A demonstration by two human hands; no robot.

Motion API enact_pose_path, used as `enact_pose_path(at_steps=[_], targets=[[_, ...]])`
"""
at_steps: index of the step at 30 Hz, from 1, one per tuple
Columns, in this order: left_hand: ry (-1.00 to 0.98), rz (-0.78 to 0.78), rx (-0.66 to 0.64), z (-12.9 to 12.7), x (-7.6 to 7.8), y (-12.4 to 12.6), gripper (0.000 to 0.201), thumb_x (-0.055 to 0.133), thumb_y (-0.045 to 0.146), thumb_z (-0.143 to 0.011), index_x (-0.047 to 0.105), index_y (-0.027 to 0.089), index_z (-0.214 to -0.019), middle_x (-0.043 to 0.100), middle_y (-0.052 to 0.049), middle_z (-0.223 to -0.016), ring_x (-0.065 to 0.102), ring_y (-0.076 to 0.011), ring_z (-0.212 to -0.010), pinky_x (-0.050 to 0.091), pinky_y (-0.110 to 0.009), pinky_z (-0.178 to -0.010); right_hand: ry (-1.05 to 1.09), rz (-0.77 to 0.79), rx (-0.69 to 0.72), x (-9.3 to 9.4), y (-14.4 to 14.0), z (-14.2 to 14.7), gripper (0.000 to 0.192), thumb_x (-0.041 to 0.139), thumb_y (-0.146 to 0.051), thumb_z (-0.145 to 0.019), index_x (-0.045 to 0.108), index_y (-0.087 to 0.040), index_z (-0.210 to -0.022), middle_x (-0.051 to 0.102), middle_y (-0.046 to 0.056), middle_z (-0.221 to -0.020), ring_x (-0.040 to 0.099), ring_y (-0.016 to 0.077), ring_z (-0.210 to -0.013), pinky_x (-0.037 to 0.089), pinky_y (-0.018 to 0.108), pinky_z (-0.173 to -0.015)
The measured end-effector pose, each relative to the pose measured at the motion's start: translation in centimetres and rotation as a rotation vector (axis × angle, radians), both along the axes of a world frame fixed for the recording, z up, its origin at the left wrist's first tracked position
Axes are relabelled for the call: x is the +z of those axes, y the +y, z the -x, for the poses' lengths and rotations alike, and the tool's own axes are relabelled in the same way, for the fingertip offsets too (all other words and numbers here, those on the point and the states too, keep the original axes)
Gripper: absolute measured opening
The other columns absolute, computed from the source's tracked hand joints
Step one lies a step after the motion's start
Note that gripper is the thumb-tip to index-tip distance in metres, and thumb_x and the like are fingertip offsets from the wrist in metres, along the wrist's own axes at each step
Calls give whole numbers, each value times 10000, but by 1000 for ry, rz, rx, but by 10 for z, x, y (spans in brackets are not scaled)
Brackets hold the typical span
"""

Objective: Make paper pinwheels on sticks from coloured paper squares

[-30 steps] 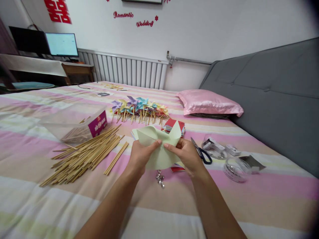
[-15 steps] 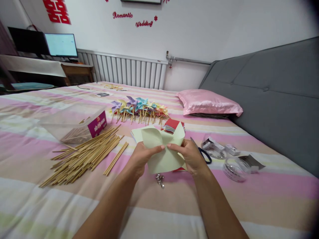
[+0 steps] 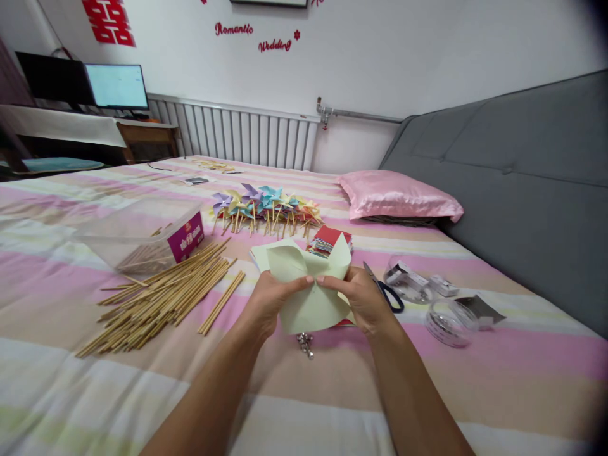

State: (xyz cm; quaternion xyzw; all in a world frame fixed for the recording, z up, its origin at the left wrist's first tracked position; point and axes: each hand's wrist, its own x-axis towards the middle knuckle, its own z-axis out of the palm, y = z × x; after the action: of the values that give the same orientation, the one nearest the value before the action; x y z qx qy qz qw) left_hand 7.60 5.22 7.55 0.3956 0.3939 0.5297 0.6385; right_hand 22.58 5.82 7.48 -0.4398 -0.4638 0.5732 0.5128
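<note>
Between my two hands is a pale green sheet of paper [image 3: 311, 315], its upper corners curled inward toward the middle. My left hand [image 3: 270, 301] grips its left side, thumb pressed near the centre. On the right side my right hand [image 3: 365, 297] holds it the same way, and both thumb tips almost meet. My other fingers are hidden behind the paper. Just below it on the bedspread lies a small heap of shiny metal pins [image 3: 305, 346]. More paper sheets [image 3: 259, 254] show behind the held one. Scissors with dark handles [image 3: 393, 297] lie just beyond my right hand.
Many wooden sticks [image 3: 161, 304] lie at left beside a clear plastic box [image 3: 109, 237]. Finished paper pinwheels [image 3: 266, 202] stand in a row behind. A stack of red-topped paper squares [image 3: 331, 239], clear round containers [image 3: 449, 324] and a pink pillow [image 3: 399, 195] are on the bed.
The paper has shifted very slightly in my hands, its lower edge tilting a little. Both hands keep their grip; everything else stays in place.
</note>
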Motion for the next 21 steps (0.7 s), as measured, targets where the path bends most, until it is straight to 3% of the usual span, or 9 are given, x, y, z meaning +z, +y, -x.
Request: enact_pose_path(at_steps=[4,7,12,14,17,21], targets=[[-17,1,47,-1,-1,1,437,825,229,-510,691,94,-904,721,-104,-807,651,-202,-697,510,-296,-646,-51,-45,-36,-2,1,2,356,775,-366,-554,707,-137,-818,732,90,-814,669,252,-725,515,345,-651],[-38,-9,100,-1,-2,3,413,824,222,-509,686,103,-879,721,-94,-824,652,-201,-705,515,-300,-651,-123,-178,-88,-3,2,6,384,754,-395,-587,683,-154,-877,724,95,-880,661,250,-779,506,370,-707],[-58,20,253,3,-2,8,391,817,229,-514,682,109,-860,723,-81,-831,661,-201,-703,525,-313,-668,-359,-444,-439,4,-1,7,433,752,-370,-619,612,-189,-987,680,75,-962,616,221,-909,447,370,-827],[-80,48,325,6,-1,10,400,816,216,-508,680,105,-868,724,-79,-820,664,-198,-682,531,-308,-651,-363,-522,-517,9,-5,6,344,721,-342,-666,615,-195,-959,669,56,-909,612,195,-861,453,342,-799],[-153,94,377,11,2,13,387,804,161,-514,674,88,-872,720,-74,-768,661,-192,-638,540,-296,-621,-351,-548,-401,14,-11,5,145,665,-292,-723,636,-186,-817,642,23,-728,594,151,-675,468,281,-655],[-254,153,384,15,6,16,348,741,68,-576,663,87,-914,713,-61,-727,664,-191,-617,550,-291,-609,-456,-436,38,14,-16,4,142,631,-216,-727,668,-181,-860,638,7,-648,590,128,-554,459,233,-523]])
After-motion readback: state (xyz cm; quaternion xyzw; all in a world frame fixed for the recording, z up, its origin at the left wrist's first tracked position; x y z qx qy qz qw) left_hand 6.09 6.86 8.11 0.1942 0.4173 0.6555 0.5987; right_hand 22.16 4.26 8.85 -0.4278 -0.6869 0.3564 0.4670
